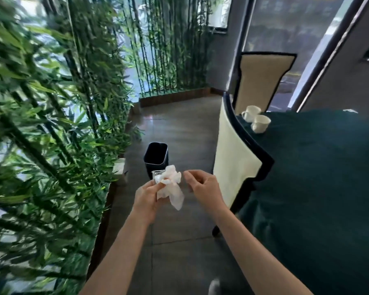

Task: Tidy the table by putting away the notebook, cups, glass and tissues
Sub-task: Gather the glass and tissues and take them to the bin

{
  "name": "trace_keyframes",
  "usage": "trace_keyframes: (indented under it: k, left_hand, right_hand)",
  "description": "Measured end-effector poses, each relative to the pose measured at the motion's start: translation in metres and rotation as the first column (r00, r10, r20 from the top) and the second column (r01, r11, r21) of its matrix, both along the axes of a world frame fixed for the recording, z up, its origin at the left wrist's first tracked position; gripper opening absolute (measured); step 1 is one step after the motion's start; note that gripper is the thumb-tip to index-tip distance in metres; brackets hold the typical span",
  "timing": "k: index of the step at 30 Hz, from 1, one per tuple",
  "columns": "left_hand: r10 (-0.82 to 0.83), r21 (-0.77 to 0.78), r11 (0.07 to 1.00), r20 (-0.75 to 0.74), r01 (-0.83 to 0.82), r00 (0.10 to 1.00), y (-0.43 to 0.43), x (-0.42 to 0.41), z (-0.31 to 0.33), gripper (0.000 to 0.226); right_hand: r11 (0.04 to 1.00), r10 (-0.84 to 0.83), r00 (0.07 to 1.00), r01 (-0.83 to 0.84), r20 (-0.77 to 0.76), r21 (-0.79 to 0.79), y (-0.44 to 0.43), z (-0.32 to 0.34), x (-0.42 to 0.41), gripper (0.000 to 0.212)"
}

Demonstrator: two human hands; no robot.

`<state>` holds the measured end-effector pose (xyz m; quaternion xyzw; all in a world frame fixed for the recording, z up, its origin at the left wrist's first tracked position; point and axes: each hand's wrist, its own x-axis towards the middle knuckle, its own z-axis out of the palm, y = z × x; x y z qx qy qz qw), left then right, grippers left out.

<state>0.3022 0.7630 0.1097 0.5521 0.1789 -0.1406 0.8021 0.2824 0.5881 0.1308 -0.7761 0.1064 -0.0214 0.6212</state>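
My left hand (146, 199) grips a clear glass (157, 174) together with crumpled white tissues (170, 186), which hang out over its rim. My right hand (202, 186) hovers just to the right of the tissues, fingers curled, nothing in it. A dark bin (156, 159) stands open on the floor right behind the glass. Two white cups (256, 118) sit on the far left edge of the table, which is covered in a dark green cloth (317, 167). No notebook is in view.
A cream chair with dark trim (234, 162) stands between me and the table; a second chair (262, 79) is behind it. Bamboo plants in a planter (41, 124) fill the left side. Grey tiled floor (179, 128) runs ahead to the bin.
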Motion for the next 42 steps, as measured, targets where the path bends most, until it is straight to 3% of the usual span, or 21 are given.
trace_keyframes:
  k: [4, 9, 16, 22, 26, 32, 38, 42]
  left_hand:
    - [0.077, 0.021, 0.997, -0.049, -0.076, 0.996, 0.008, 0.044, -0.018, 0.012]
    - [0.170, 0.070, 0.984, -0.069, -0.166, 0.983, -0.006, 0.117, -0.028, 0.017]
    - [0.278, 0.095, 0.959, -0.128, -0.267, 0.952, -0.031, 0.216, -0.035, 0.018]
    - [0.286, 0.139, 0.954, -0.146, -0.267, 0.947, -0.025, 0.282, -0.043, 0.020]
    - [0.210, 0.032, 0.978, -0.125, -0.207, 0.970, -0.018, 0.327, -0.030, 0.034]
    - [0.378, 0.151, 0.925, -0.263, -0.349, 0.888, 0.032, 0.436, -0.091, 0.016]
    - [0.329, 0.213, 0.939, -0.331, -0.269, 0.884, 0.067, 0.558, -0.145, 0.013]
    - [0.261, 0.338, 0.932, -0.374, -0.131, 0.890, 0.088, 0.632, -0.208, 0.028]
  right_hand:
    - [0.998, 0.052, 0.998, -0.053, -0.040, -0.027, -0.007, -0.021, 0.059, 0.025]
    - [0.994, 0.089, 0.995, -0.093, -0.052, -0.065, -0.030, -0.037, 0.144, 0.015]
    - [0.993, 0.108, 0.989, -0.111, -0.104, -0.026, -0.059, -0.046, 0.267, 0.016]
    - [0.987, 0.140, 0.971, -0.122, -0.196, 0.100, -0.045, -0.070, 0.352, 0.013]
    - [0.981, 0.146, 0.953, -0.106, -0.267, 0.161, -0.025, -0.088, 0.405, 0.010]
    - [0.985, 0.128, 0.934, -0.079, -0.333, 0.156, 0.003, -0.114, 0.493, 0.011]
    - [0.994, 0.038, 0.907, 0.009, -0.420, 0.111, 0.034, -0.170, 0.603, 0.015]
    - [0.992, 0.013, 0.870, 0.050, -0.493, 0.115, 0.049, -0.233, 0.669, 0.015]
